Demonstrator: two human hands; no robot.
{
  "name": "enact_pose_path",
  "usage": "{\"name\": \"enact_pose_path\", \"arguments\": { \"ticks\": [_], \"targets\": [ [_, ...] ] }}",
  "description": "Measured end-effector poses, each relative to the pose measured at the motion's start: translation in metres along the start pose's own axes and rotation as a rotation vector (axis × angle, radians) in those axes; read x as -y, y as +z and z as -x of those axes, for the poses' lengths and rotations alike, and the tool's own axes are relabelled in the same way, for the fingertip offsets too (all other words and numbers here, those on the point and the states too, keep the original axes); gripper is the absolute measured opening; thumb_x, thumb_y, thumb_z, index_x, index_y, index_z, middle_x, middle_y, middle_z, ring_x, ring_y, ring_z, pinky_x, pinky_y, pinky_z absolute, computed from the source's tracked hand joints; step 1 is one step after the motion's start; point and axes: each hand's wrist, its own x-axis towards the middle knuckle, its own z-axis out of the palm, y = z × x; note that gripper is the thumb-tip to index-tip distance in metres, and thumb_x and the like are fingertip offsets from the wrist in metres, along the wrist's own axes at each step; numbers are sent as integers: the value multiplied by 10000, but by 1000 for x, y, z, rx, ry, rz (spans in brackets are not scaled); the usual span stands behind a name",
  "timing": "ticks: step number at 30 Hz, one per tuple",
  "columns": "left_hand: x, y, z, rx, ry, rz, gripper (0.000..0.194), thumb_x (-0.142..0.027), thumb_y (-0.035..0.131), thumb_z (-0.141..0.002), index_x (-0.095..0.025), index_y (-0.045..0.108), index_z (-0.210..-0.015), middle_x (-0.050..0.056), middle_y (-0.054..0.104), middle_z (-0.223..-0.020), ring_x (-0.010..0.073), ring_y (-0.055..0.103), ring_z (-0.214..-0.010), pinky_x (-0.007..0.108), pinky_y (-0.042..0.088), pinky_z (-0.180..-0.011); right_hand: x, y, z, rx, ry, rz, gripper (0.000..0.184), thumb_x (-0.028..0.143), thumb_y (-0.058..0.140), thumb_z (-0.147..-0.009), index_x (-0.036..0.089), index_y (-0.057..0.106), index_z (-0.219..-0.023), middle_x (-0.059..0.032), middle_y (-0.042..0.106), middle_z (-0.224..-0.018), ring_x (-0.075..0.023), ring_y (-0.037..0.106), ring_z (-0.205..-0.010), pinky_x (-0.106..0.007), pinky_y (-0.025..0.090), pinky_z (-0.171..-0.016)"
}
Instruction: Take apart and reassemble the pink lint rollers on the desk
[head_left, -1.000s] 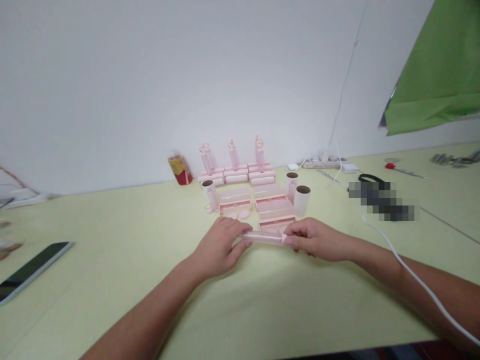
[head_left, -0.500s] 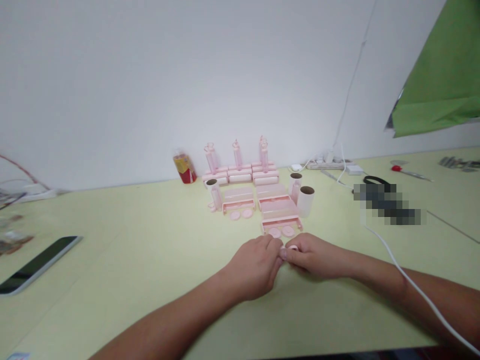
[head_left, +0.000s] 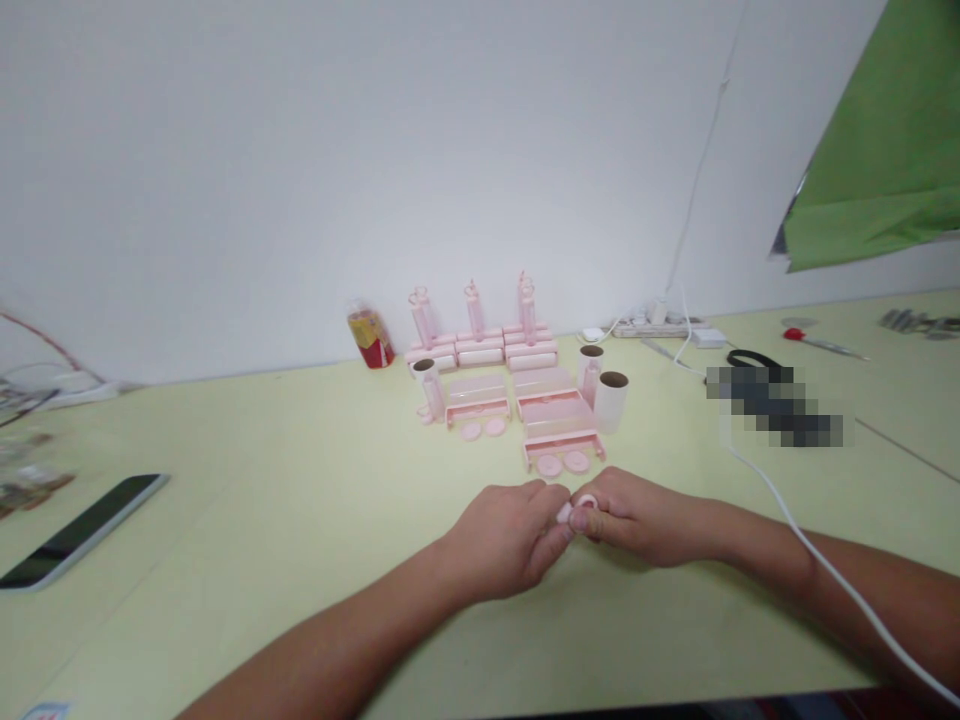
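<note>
My left hand (head_left: 517,540) and my right hand (head_left: 626,515) meet above the table's near middle. Between their fingertips is a small pale pink plastic piece (head_left: 564,513). A pink ring-shaped end (head_left: 588,501) shows at my right thumb and forefinger; whether it is one part with the piece at the left fingertips I cannot tell. Both hands are closed in a pinch, and most of what they hold is covered. Just beyond them lie two flat pink discs (head_left: 550,465) and a pink open-fronted holder with a clear cover (head_left: 562,430).
Behind stand pink assembled units (head_left: 480,350), several cardboard-cored white rolls (head_left: 612,405) and a red-yellow packet (head_left: 370,335). A phone (head_left: 82,530) lies left. A white cable (head_left: 802,550) crosses over my right forearm; a red-handled tool (head_left: 825,345) lies far right.
My left hand has turned a little and lowered its fingers, with the thumb now showing. The pink ring end at my right fingers shows more plainly.
</note>
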Motion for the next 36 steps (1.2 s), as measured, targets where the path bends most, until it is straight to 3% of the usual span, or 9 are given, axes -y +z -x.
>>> {"name": "enact_pose_path", "arguments": {
  "ticks": [6,10,13,16,21,26,30,34,36],
  "targets": [
    [0,-6,2,-21,-10,217,210,-378,419,-969,-213,545,-1001,19,631,-872,160,585,-765,246,417,-680,4,-4,2,-34,-18,36,442,445,367,-1003,162,542,-712,9,538,-673,-111,457,-618,-227,333,-607],
    [1,-3,4,-67,-103,311,261,-419,460,-946,-222,508,-1110,-2,595,-784,149,539,-675,246,380,-622,6,-10,3,-85,12,76,466,475,369,-993,170,497,-665,15,498,-631,-114,430,-587,-237,317,-585],
    [6,2,5,-126,-160,404,356,-348,484,-923,-201,372,-1227,-29,533,-734,144,486,-632,254,355,-599,1,-26,9,-289,122,135,471,494,345,-988,183,441,-647,18,461,-617,-122,425,-584,-251,300,-573],
    [14,5,6,-198,-136,501,261,-224,436,-906,-195,355,-1152,-26,484,-767,140,455,-667,267,362,-633,-10,-52,19,-483,306,268,480,481,315,-984,191,385,-608,12,421,-582,-132,413,-570,-270,259,-556],
    [20,4,5,-238,-161,556,207,-257,433,-937,-194,392,-1130,-9,499,-818,141,458,-714,275,370,-662,-42,-78,29,-283,626,396,453,446,445,-894,191,392,-523,13,370,-489,-122,337,-475,-290,196,-512],
    [18,1,5,-219,-168,533,257,-326,465,-948,-196,479,-1170,-8,537,-820,131,473,-706,266,371,-664,-68,-71,23,-239,665,455,367,372,473,-841,168,527,-541,-37,514,-537,-141,434,-483,-283,226,-502],
    [19,-1,5,-207,-165,553,236,-264,504,-910,-189,553,-1127,-15,543,-791,111,454,-653,243,365,-627,-80,-66,18,-246,693,493,387,392,456,-857,136,649,-641,-110,639,-654,-174,523,-547,-286,275,-528],
    [21,0,5,-239,-205,593,401,-226,519,-892,-202,492,-1292,-24,546,-746,115,484,-641,235,368,-611,-88,-67,16,-276,745,497,401,423,459,-864,132,677,-694,-127,673,-718,-183,558,-574,-285,292,-538],
    [22,1,5,-245,-225,664,329,-273,517,-917,-192,529,-1236,-12,570,-750,119,520,-659,233,380,-611,-91,-69,17,-273,774,486,406,466,496,-848,142,672,-678,-111,663,-681,-183,557,-558,-288,284,-529]
  ]
}}
